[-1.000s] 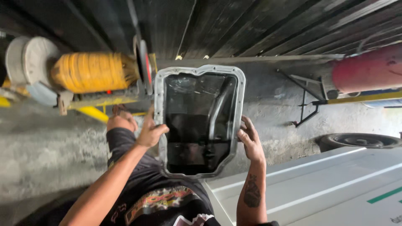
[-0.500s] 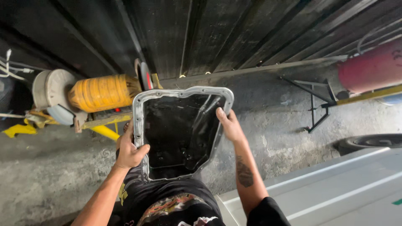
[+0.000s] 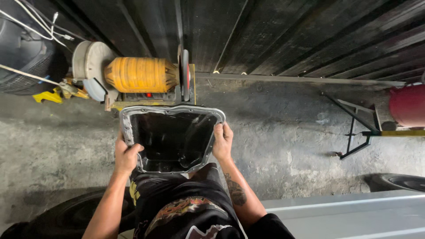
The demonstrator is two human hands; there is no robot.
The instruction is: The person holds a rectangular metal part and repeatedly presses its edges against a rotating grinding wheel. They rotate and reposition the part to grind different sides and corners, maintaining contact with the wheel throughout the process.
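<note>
The person holds a metal pan [image 3: 172, 137] with both hands in front of the body, above the concrete floor [image 3: 283, 132]. The pan is shallow, with a grey flanged rim and a dark, shiny inside, and its open side faces the camera. The left hand [image 3: 126, 155] grips the left edge of the rim, with the fingers closed around the flange near the lower left corner. The right hand [image 3: 222, 141] grips the right edge, the fingers wrapped over the rim and the thumb on the near side. Both hands are closed firmly on the pan. Just beyond the far edge of the pan stands a yellow bench grinder [image 3: 139, 75] with a grey wheel guard on its left end and a thin disc on its right end. Behind it rises a dark corrugated wall [image 3: 287, 35]. At the far right there is a red cylinder [image 3: 407, 105] next to a black metal frame [image 3: 358, 128]. A tyre [image 3: 398, 181] lies on the floor at the right, near a grey painted surface [image 3: 354, 217].
</note>
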